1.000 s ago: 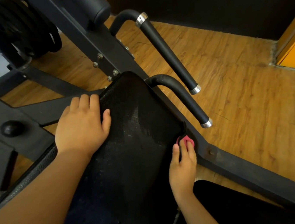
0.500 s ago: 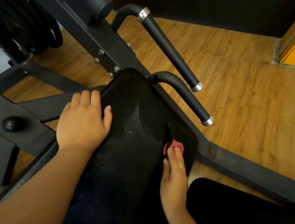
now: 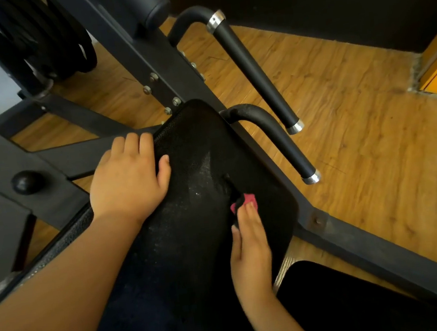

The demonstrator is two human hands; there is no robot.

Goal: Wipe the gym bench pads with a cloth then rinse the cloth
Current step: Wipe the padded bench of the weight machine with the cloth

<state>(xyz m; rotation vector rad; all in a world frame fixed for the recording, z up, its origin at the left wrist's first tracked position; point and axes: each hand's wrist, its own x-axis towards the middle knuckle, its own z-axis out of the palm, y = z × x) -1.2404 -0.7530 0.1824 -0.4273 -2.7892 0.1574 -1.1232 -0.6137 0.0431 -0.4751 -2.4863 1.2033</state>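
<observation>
Fingers (image 3: 249, 221) of our right hand (image 3: 249, 246) lie straight, pressing one pink cloth (image 3: 249, 199) onto the black bench pad (image 3: 197, 154); most of the cloth hides beneath them. Our left hand (image 3: 128, 181) grips the pad's left edge, fingertips curled out of sight. Beyond we count two chrome-capped grips, a near handle (image 3: 282, 141) and a far handle (image 3: 253, 71). Weight plates (image 3: 42, 35), too dark to count, are cut off above.

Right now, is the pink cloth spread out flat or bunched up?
Bunched up: the cloth shows as a crumpled wad poking from under the right hand on the pad.
</observation>
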